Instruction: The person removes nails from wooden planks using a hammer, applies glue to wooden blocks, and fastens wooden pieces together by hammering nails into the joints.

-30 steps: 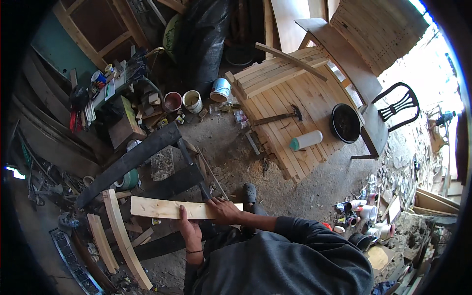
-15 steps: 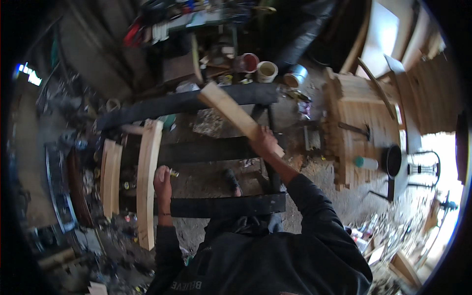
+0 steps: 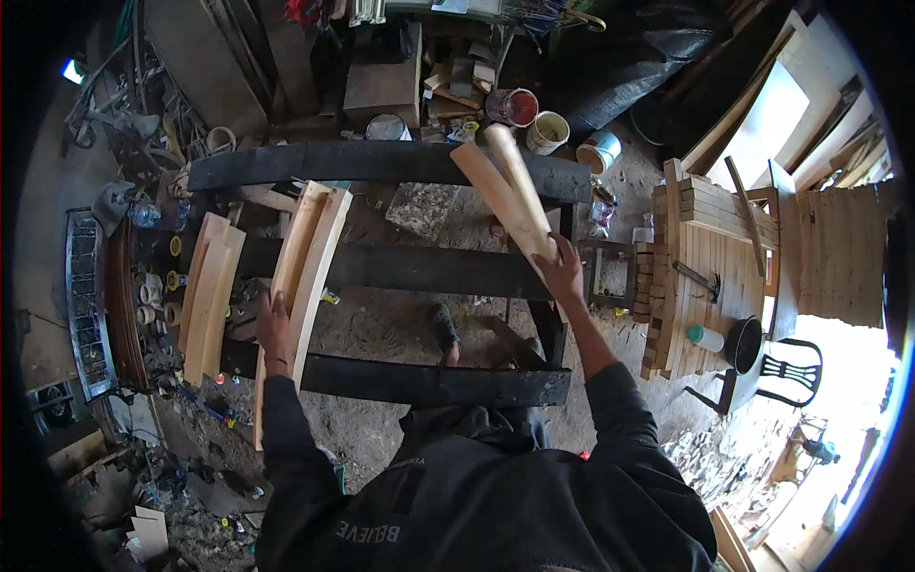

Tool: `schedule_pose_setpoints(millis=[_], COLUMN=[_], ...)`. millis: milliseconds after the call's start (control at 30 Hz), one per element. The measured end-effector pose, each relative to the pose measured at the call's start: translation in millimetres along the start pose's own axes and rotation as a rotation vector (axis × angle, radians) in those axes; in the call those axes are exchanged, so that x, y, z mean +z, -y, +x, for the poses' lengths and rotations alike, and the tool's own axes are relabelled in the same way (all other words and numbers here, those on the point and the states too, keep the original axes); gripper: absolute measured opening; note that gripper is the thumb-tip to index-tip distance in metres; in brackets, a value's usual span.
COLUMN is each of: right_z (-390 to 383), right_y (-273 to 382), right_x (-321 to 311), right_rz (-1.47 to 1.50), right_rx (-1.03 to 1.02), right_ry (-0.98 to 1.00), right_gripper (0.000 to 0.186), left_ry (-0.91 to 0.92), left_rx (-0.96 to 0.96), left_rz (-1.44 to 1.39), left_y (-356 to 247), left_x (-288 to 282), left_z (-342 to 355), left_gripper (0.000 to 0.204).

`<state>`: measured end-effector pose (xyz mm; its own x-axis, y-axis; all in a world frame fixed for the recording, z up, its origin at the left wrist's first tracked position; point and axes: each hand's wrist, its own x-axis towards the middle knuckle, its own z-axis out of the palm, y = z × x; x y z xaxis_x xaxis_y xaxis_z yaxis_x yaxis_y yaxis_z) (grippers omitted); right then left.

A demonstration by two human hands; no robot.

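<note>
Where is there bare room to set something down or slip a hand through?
The middle black beam is bare between the long light wood at the left hand and the pale wood in the right hand. A hand could probably pass between that beam and the near black beam, left of the shoe. Left of the left hand, shorter wood crowds things.

1. Red-stained bucket (image 3: 499, 112), cream bucket (image 3: 541, 143) and blue-and-white bucket (image 3: 594, 156), side by side in a row.
2. Black plastic sheeting (image 3: 600, 71), just behind them.
3. White bottle (image 3: 707, 338) with a teal cap, lying just beside a round black basin (image 3: 732, 345).
4. Black chair (image 3: 790, 370) with an openwork back, in bright light at right.
</note>
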<state>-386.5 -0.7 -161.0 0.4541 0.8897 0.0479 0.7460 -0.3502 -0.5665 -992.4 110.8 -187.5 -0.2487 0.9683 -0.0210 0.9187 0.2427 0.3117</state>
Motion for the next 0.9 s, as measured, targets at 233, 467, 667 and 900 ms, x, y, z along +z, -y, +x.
schedule_pose_setpoints(millis=[233, 467, 667, 900], right_z=[-59.6, -124.7, -183.7, -242.1], right_y=[65.0, -20.5, -4.8, -23.5], right_x=[-109.2, -97.2, -156.8, -193.8], right_rz=[1.721, 1.35, 1.163, 1.724], right_rx=[0.449, 0.373, 0.197, 0.194], right_ry=[0.558, 0.566, 0.59, 0.332], right_gripper=[0.05, 0.046, 0.04, 0.041], left_ry=[-0.059, 0.023, 0.125, -0.03], left_rx=[0.161, -0.125, 0.189, 0.191], left_rz=[-0.159, -1.236, -1.403, -1.612], left_y=[143.0, 95.5, -74.9, -105.0], left_x=[-105.6, -353.8, -382.0, -251.3], left_z=[42.3, -55.9, -205.1, -287.1], left_gripper=[0.051, 0.068, 0.108, 0.104])
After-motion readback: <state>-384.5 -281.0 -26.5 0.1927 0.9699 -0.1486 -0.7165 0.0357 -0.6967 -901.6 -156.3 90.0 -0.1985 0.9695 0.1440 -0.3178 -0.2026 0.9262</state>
